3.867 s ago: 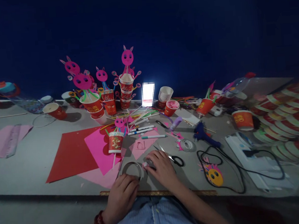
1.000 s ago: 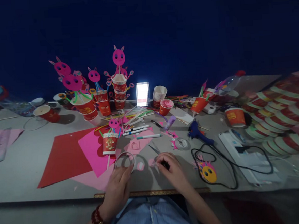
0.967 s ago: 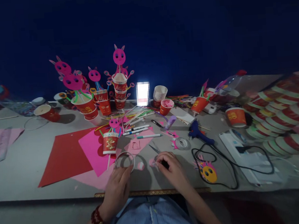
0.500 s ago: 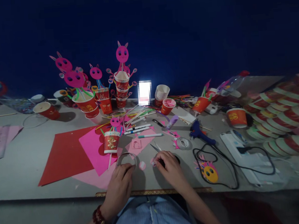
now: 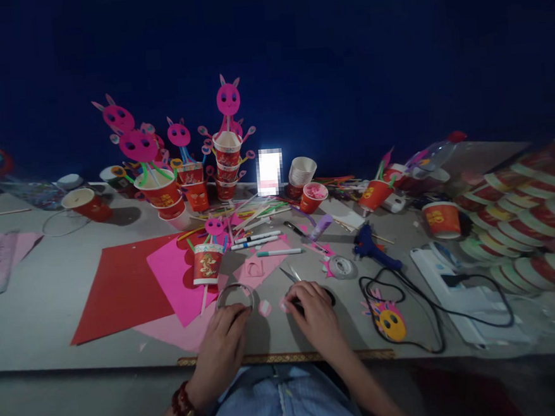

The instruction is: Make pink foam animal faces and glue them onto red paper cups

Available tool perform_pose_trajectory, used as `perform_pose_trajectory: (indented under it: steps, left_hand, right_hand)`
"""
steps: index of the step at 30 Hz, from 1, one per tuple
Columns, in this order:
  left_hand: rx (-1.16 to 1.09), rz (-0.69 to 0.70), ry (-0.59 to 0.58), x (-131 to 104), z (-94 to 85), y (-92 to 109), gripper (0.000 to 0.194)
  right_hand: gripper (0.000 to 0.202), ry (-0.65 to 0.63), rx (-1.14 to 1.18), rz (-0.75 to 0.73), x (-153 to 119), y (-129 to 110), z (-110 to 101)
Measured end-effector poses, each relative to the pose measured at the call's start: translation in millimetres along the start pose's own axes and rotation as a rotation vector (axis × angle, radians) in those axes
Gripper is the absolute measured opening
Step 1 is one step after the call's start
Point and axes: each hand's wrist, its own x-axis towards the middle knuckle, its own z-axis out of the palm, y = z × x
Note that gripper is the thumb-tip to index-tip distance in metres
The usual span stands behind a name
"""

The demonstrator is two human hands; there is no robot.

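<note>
My left hand [image 5: 224,335] is closed, fingertips and thumb pinching the near edge of a thin, pale ring that looks like a roll of tape [image 5: 218,296]. Between the thumb and forefinger of my right hand [image 5: 316,313] is a small pink paper piece [image 5: 284,304], partly hidden. A similar pink paper disc [image 5: 264,308] with a whitish patch lies on the table between my hands. Beneath my right hand are scissors [image 5: 291,272], blades pointing away and slightly parted, with a dark handle loop showing beside the hand. Left of the ring, a red paper cup figure [image 5: 208,263] stands upside down on the sheets.
Red and pink paper sheets [image 5: 121,288] cover the left. Decorated cups [image 5: 162,187] stand behind them. Markers [image 5: 279,252] and a second tape roll [image 5: 341,267] lie ahead. A blue glue gun [image 5: 372,246], its black cord and a power strip [image 5: 435,286] are right, beside stacked cups [image 5: 534,215].
The view has shifted very slightly. My right fingers have moved a little around the small pink piece; my left hand stays on the tape roll.
</note>
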Motion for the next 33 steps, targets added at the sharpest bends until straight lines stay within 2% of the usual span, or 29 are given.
perform_pose_trajectory:
  steps: [8, 14, 19, 23, 27, 33]
  left_hand:
    - [-0.001, -0.002, 0.01, -1, 0.7, 1, 0.038]
    - [0.001, -0.037, 0.025, -2, 3.9, 1, 0.034]
    - [-0.01, -0.03, 0.055, 1, 0.7, 3, 0.037]
    - [-0.152, -0.047, 0.053, 26, -13.0, 21, 0.029]
    - [-0.356, -0.105, -0.005, 64, -22.4, 38, 0.009]
    - [-0.609, -0.139, -0.018, 100, -21.5, 34, 0.018]
  right_hand:
    - [0.008, -0.031, -0.039, 0.013, -4, -3, -3]
    - [0.007, -0.003, -0.03, 0.0, -5, -4, -1]
    - [0.006, 0.057, 0.153, -0.001, -7, -2, 2]
    - [0.003, 0.07, 0.41, 0.069, -5, -10, -1]
    - [0.005, 0.076, 0.565, 0.03, 2, -23, -11]
    - [0.012, 0.132, 0.599, -0.028, 16, -26, -27]
